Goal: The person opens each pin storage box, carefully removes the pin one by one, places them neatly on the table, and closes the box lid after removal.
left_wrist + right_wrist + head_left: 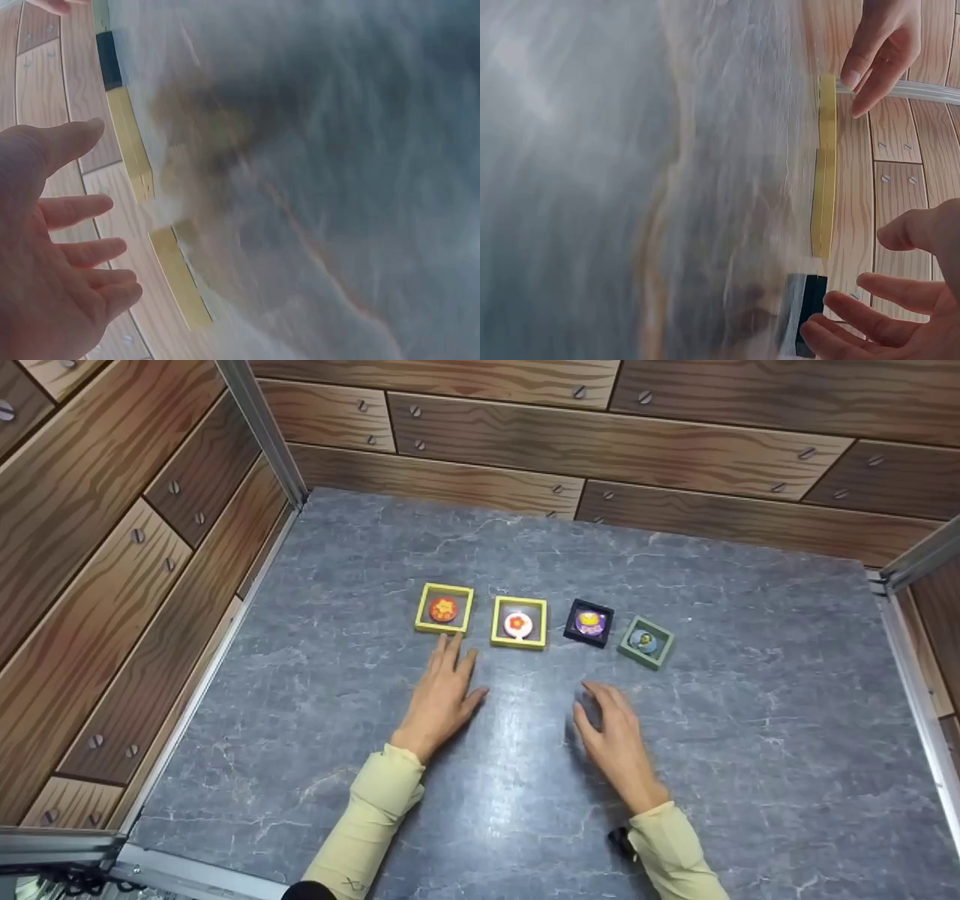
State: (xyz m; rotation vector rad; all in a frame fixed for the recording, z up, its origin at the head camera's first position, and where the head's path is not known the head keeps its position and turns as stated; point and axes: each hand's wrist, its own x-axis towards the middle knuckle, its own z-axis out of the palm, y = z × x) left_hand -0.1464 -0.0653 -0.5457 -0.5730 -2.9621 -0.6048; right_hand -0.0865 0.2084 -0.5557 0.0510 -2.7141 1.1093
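Four small square frames stand in a row on the grey marbled table. At the left, a yellow square tray [419, 616] holds a round orange badge [443, 610]. Beside it a second yellow tray [519, 645] contains a white round badge with a red flower [517, 624]. A black tray [574, 637] with a purple and yellow badge [591, 622] comes after, then a green tray [637, 661] with a blue badge [643, 641]. My left hand [439, 697] has its fingers extended, fingertips right at the leftmost tray's near edge. My right hand [616, 739], fingers loosely bent, holds nothing, short of the black tray.
Wood-plank patterned panels [480, 435] wall the table at the back and sides. Metal rails [202, 690] run along the side edges. Cables [75, 877] lie at the lower left corner.
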